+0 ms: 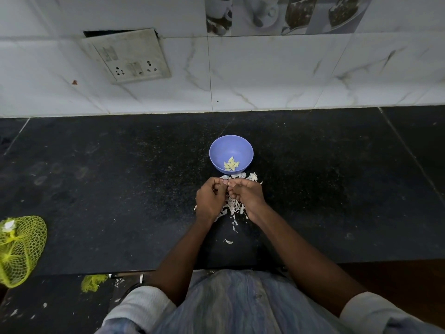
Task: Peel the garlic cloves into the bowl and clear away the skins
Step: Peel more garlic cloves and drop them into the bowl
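A black stone counter [96, 189] meets a white marble-tiled wall [265, 75] bearing a socket plate [126, 56].

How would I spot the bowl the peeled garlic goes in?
Look at the middle of the black counter below the tiled wall. Just beyond the two hands sits a small round bowl. It is the only blue thing there, with pale peeled cloves inside.

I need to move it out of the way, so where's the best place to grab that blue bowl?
Take the blue bowl by its far rim, coming from above on the wall side. It sits upright and open. The near side is crowded by both hands and the garlic skins, and the peeled cloves lie toward the near wall.
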